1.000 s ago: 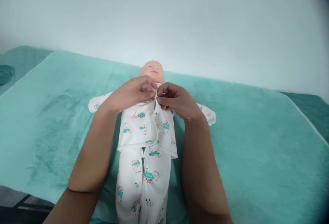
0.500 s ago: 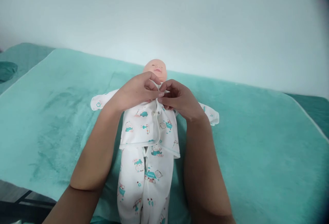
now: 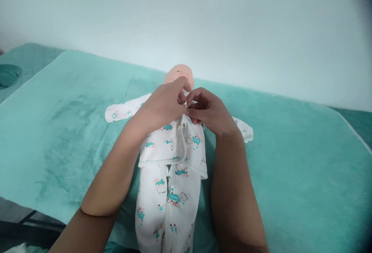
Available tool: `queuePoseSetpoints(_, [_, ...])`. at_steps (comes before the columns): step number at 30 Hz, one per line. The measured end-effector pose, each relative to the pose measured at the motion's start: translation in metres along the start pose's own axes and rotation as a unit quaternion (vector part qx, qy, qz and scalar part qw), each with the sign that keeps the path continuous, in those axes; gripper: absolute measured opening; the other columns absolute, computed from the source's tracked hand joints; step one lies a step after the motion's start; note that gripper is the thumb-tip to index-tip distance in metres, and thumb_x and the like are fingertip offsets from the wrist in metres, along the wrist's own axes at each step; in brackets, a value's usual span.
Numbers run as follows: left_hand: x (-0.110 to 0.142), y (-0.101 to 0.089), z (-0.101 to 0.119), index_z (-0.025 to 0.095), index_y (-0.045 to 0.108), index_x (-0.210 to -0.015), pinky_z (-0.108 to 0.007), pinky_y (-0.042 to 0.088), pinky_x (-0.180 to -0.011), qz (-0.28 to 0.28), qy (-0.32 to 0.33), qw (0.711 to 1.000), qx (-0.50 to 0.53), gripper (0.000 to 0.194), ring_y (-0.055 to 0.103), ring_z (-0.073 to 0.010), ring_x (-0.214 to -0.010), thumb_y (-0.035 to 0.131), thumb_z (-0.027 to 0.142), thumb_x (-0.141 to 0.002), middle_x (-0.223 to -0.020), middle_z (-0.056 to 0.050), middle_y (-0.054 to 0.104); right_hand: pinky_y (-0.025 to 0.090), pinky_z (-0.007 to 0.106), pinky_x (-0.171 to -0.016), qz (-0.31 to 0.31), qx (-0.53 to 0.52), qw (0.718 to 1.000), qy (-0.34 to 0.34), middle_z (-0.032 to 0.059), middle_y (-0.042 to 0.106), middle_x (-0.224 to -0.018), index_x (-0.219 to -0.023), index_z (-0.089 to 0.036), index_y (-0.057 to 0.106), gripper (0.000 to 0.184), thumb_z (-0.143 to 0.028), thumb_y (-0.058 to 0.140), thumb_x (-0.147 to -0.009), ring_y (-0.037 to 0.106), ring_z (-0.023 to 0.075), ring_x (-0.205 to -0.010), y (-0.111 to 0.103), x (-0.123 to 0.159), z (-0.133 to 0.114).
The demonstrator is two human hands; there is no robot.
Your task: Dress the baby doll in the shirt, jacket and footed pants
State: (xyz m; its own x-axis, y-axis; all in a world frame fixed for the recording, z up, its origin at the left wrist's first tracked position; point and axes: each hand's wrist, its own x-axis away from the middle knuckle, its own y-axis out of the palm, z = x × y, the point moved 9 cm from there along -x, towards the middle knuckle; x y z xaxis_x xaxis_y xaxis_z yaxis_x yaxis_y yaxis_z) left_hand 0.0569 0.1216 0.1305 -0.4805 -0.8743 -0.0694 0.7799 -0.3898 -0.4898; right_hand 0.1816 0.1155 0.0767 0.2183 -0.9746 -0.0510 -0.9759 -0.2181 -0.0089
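Observation:
A baby doll point(image 3: 178, 74) lies on its back, dressed in a white printed baby jacket point(image 3: 162, 148) and matching trousers point(image 3: 181, 206). My left hand point(image 3: 167, 104) pinches the upper front edge of the jacket, just below the doll's chin. Close against it, my right hand point(image 3: 207, 109) grips the facing edge, its thumb and fingers bent together. The fingertips of both hands nearly meet and hide the fastening between them. Lower down, a small snap shows on the jacket front, whose bottom edges hang loose over the trousers. Both sleeves stretch out to the sides.
A turquoise plush cover point(image 3: 290, 167) spreads beneath the doll over a padded surface. A pale wall point(image 3: 203, 24) rises right behind it. At the far left is a round dark-green hole or recess point(image 3: 10, 75). Dark bars show below the cover's lower left edge.
The whole view has shifted slightly, moving the doll a little right. My left hand has turned and sits higher over the doll's chin. Both hands stay at the jacket's neck.

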Motion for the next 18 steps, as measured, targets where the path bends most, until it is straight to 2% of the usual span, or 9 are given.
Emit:
queuePoseSetpoints(3, [0.0003, -0.0018, 0.0026, 0.023, 0.06, -0.099, -0.029, 0.044, -0.065, 0.024, 0.006, 1.0, -0.006, 0.03, 0.059, -0.0173, -0.083, 0.065, 0.004, -0.076, -0.094, -0.004, 0.062, 0.035, 0.022, -0.043, -0.006, -0.001, 1.0, -0.001, -0.0053, 0.06, -0.083, -0.092, -0.023, 0.061, 0.028, -0.022, 0.083, -0.074, 0.053, 0.0051, -0.052, 0.0001, -0.0003, 0.0005])
queuePoseSetpoints(6, [0.0004, -0.0036, 0.0041, 0.022, 0.059, -0.097, -0.028, 0.044, -0.066, 0.034, 0.014, 0.999, 0.003, 0.029, 0.057, -0.016, -0.084, 0.065, 0.003, -0.076, -0.096, -0.004, 0.058, 0.033, 0.021, -0.043, -0.016, 0.005, 1.0, -0.004, -0.0066, 0.056, -0.075, -0.093, -0.023, 0.061, 0.027, -0.021, 0.081, -0.075, 0.051, 0.0053, -0.051, 0.0005, -0.0002, 0.0012])
queuePoseSetpoints(14, [-0.0054, -0.0051, -0.003, 0.022, 0.061, -0.096, -0.024, 0.036, -0.056, 0.007, 0.051, 0.996, 0.079, 0.029, 0.05, -0.0072, -0.068, 0.063, 0.002, -0.075, -0.102, -0.001, 0.056, 0.028, 0.021, -0.041, -0.013, 0.0, 1.0, 0.0, -0.0079, 0.053, -0.068, -0.093, -0.024, 0.06, 0.028, -0.02, 0.081, -0.075, 0.047, 0.0049, -0.046, 0.0011, -0.0014, 0.0016])
queuePoseSetpoints(18, [-0.0061, -0.0053, -0.0032, 0.022, 0.062, -0.097, -0.023, 0.036, -0.055, 0.001, 0.053, 0.992, 0.111, 0.033, 0.049, -0.0061, -0.065, 0.063, 0.0, -0.073, -0.096, 0.0, 0.055, 0.028, 0.021, -0.041, -0.006, -0.01, 1.0, 0.007, -0.0084, 0.054, -0.066, -0.093, -0.024, 0.06, 0.03, -0.021, 0.083, -0.073, 0.047, 0.0049, -0.045, 0.0011, -0.0021, 0.0021])
